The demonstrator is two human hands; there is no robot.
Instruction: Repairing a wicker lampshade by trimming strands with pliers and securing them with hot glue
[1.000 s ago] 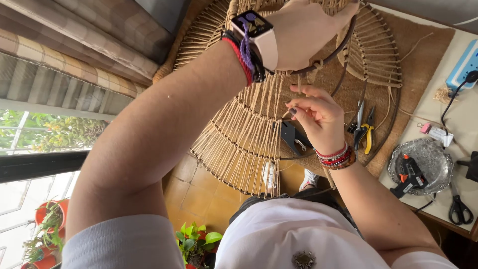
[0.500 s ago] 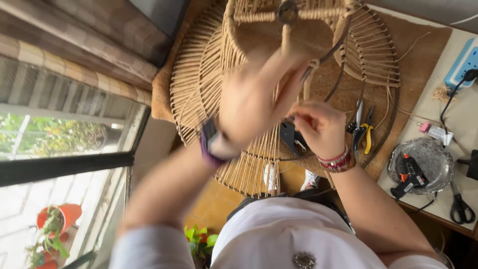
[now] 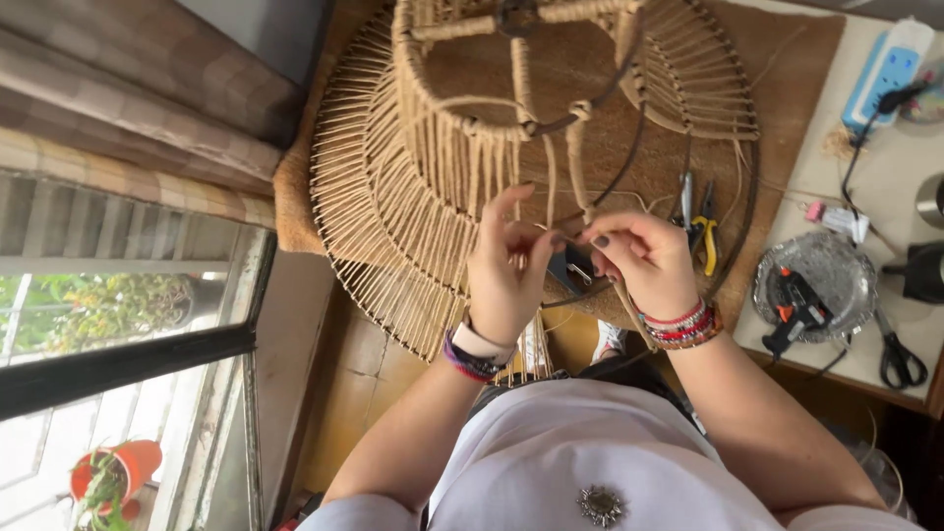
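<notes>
Left hand and right hand both pinch one strand of tan jute cord hanging from the cord-wrapped wire lampshade frame. Yellow-handled pliers behind the right hand; glue gun on round silver tray and black scissors rightward.

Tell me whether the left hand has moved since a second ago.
Yes. The left hand dropped from the woven jute lampshade frame's top to meet the right hand.
</notes>
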